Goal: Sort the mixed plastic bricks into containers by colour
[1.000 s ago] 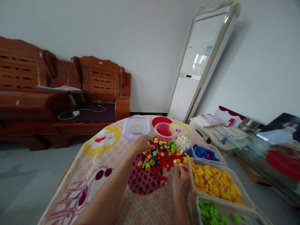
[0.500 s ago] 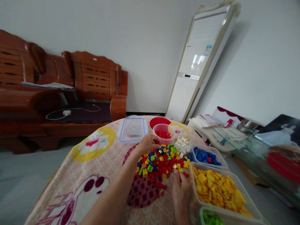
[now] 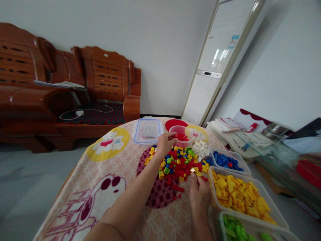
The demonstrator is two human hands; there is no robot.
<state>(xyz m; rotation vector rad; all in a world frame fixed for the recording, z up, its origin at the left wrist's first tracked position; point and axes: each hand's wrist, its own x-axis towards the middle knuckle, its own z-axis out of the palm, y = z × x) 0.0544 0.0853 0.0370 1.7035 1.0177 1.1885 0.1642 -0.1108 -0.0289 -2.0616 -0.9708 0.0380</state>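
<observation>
My left hand (image 3: pixel 167 143) reaches over the near rim of a clear round bowl (image 3: pixel 190 140) that contains red toy bricks (image 3: pixel 181 137). Its fingertips are drawn together at the bowl; whatever is between them is too small to make out. Lower right, my right hand (image 3: pixel 200 193) rests at the near edge of a mixed pile of toy bricks (image 3: pixel 179 164). Thumb and forefinger pinch a small, shiny yellowish brick (image 3: pixel 192 170). A long red brick (image 3: pixel 178 188) and a few small red pieces lie left of this hand.
White bricks (image 3: pixel 200 149) are heaped beside the bowl. Along the right stand tubs of blue bricks (image 3: pixel 227 161), yellow bricks (image 3: pixel 240 197) and green bricks (image 3: pixel 235 229). A blue-edged lidded box (image 3: pixel 147 130) and a red lid (image 3: pixel 176 124) lie at the back.
My left hand has moved from the far side of the pile up to the bowl of red bricks. My right hand stays at the pile's near edge. The view has shifted slightly.
</observation>
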